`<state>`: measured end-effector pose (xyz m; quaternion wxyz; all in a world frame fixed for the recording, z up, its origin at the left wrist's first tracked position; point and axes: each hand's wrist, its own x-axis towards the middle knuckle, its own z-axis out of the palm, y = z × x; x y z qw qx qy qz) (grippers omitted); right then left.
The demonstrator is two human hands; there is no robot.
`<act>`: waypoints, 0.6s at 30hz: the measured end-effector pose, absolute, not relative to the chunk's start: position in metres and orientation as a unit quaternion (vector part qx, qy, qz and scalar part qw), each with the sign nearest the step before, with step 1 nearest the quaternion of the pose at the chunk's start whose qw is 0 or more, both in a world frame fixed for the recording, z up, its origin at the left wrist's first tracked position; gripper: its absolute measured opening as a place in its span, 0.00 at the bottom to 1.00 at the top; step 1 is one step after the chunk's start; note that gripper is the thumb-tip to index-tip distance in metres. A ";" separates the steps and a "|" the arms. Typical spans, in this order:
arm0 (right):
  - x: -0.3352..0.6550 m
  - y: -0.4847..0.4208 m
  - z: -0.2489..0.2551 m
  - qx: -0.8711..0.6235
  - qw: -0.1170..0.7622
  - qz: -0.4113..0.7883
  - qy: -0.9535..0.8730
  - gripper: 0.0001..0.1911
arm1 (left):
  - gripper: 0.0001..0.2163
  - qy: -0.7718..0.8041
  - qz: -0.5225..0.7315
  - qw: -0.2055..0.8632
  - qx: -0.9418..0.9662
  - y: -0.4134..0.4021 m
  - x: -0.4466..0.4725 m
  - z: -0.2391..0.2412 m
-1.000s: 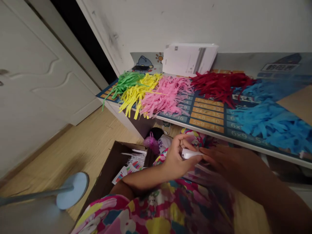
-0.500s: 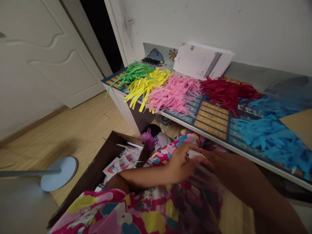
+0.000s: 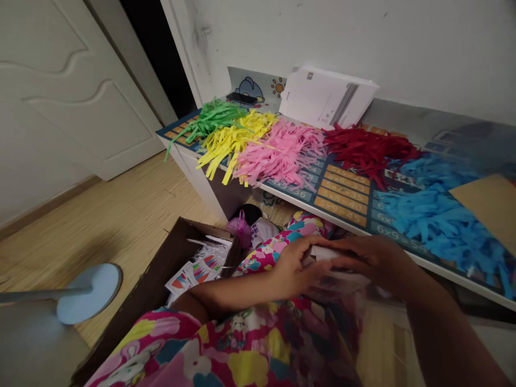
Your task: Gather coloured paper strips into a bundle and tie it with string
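Above my lap, my left hand (image 3: 296, 269) is closed around a clear plastic packet (image 3: 341, 282) with something white at its top end. My right hand (image 3: 373, 260) arches over the same packet from the right, its fingers meeting my left fingers at the white end. Most of what is inside the packet is hidden by the fingers and the dim light. Beyond my hands, tissue-paper tassels in green (image 3: 220, 115), yellow (image 3: 237, 137), pink (image 3: 282, 153), dark red (image 3: 371, 150) and blue (image 3: 435, 209) lie in a row along the table.
The low table (image 3: 341, 196) has a times-table mat; a stack of white sheets (image 3: 326, 97) and a phone (image 3: 242, 98) lie at its back. To my left stands a cardboard box (image 3: 139, 293) with printed cards in plastic, near a round stand base (image 3: 91, 293). A purple bag (image 3: 241, 229) sits beneath the table.
My right hand has risen slightly and its fingers have straightened over the packet, showing more of the white end. My left hand keeps its hold. The whole view has shifted a little.
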<state>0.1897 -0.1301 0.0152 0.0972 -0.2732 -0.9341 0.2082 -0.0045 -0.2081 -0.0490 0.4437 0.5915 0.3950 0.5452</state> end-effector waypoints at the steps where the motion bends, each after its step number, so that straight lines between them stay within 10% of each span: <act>1: 0.190 -0.127 0.016 -0.289 0.096 0.237 -0.923 0.17 | 0.17 0.385 0.550 0.444 0.594 -0.207 -0.003 -0.051; 10: 0.185 -0.128 0.013 -0.307 0.137 0.237 -0.912 0.20 | 0.08 0.388 0.668 0.234 0.591 -0.206 0.004 -0.083; 18: 0.185 -0.141 0.010 -0.262 0.191 0.086 -0.942 0.17 | 0.16 0.377 0.679 0.446 0.445 -0.206 0.010 -0.081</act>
